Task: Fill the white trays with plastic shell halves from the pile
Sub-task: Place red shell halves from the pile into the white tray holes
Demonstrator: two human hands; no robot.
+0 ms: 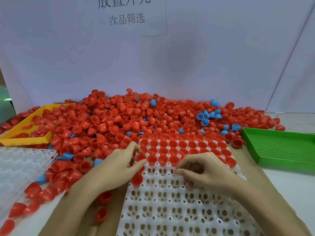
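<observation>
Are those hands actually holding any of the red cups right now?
It cannot be told: the right hand is curled over the white tray, the left hand rests by a red shell half.

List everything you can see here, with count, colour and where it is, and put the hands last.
Red shells: too many to count, red, heaped across the table's middle and left.
Blue shells: a scattering, blue, mixed into the heap.
Centre tray: one, white, in front; far rows filled with red shells, near rows bare.
Left tray: one, white, near left edge.
Yellow tray: one, yellow, far left, partly buried.
Green tray: one, green, right.
Sign: one, white, on the wall.
Left hand: at the centre tray's left edge.
Right hand: over the centre tray, fingers curled.
</observation>
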